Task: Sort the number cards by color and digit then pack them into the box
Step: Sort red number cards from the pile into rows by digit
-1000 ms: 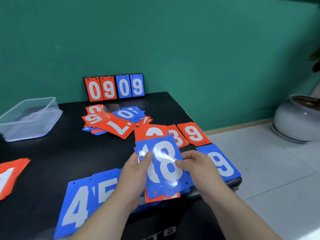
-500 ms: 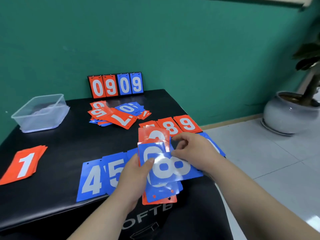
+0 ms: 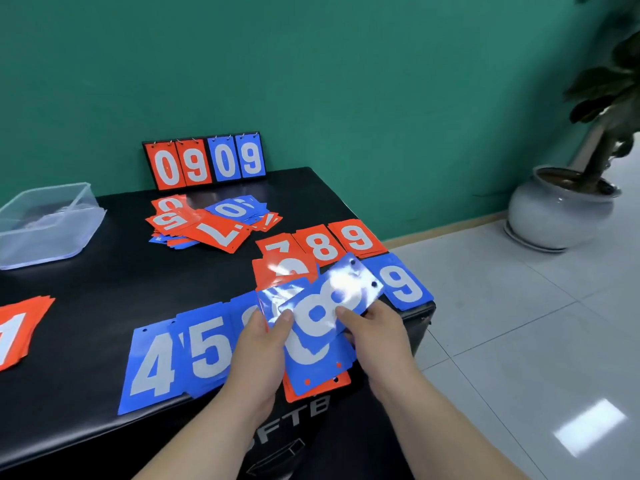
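Clearly the blue 8 card (image 3: 332,296) is the piece in play. It hangs tilted above the near right corner of the table (image 3: 104,289), pinched at its lower edge by the right hand (image 3: 377,336), thumb on the face and fingers underneath. That grip is narrow and the card looks glossy, so I judge a slip likely if it swings fast. Glare also washes out its upper half, which invites a misread digit.

Directly under the blue 8 card, touching it, the left hand (image 3: 263,348) grips a loose fan of cards (image 3: 313,370), thumb pressed on top and fingers hidden below. Red and blue are mixed in the fan. It juts past the table's front edge, so a loosened grip would probably drop cards to the floor.

Just right of the blue 8 card lies the blue 9 (image 3: 403,287), at the very corner; a brush from the right wrist could push it off. To its left run the blue 5 (image 3: 207,344) and blue 4 (image 3: 152,367), with another blue card half hidden by the left hand. Both hands cover the gap where an 8 would seem to belong.

Behind the blue 8 card sit the red 7 (image 3: 277,249), red 8 (image 3: 322,244) and red 9 (image 3: 356,237). Farther back and left are the unsorted heap (image 3: 211,225) and the flip scoreboard (image 3: 204,161). The plastic box (image 3: 45,220) and the red 1 pile (image 3: 17,336) are well to its left.
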